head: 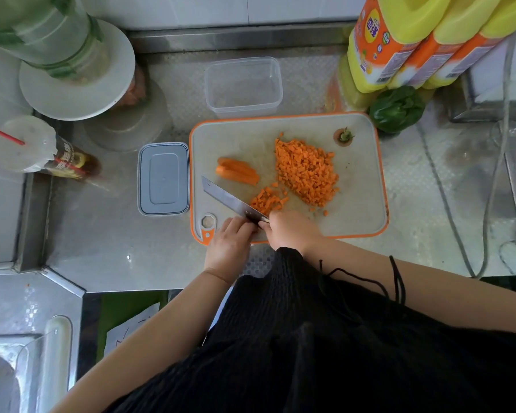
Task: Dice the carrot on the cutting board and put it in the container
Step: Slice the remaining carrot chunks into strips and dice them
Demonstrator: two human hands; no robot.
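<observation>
On the orange-rimmed cutting board point(361, 204) lies a large heap of diced carrot point(306, 171), a smaller heap point(267, 199) beside the knife, and a few uncut carrot strips point(237, 170) at the left. The carrot top point(344, 136) sits at the board's far right corner. My right hand point(292, 231) grips the knife point(231, 201) at its handle, the blade pointing left and away over the board. My left hand point(230, 244) touches the blade's base with its fingertips. The clear empty container point(244, 86) stands behind the board.
A grey lid point(163, 178) lies left of the board. Yellow bottles point(405, 40) and a green pepper point(396, 110) stand at the back right. A bottle with a red straw point(42, 150) and stacked plates point(78, 76) are at the left. A cable point(447, 198) runs at right.
</observation>
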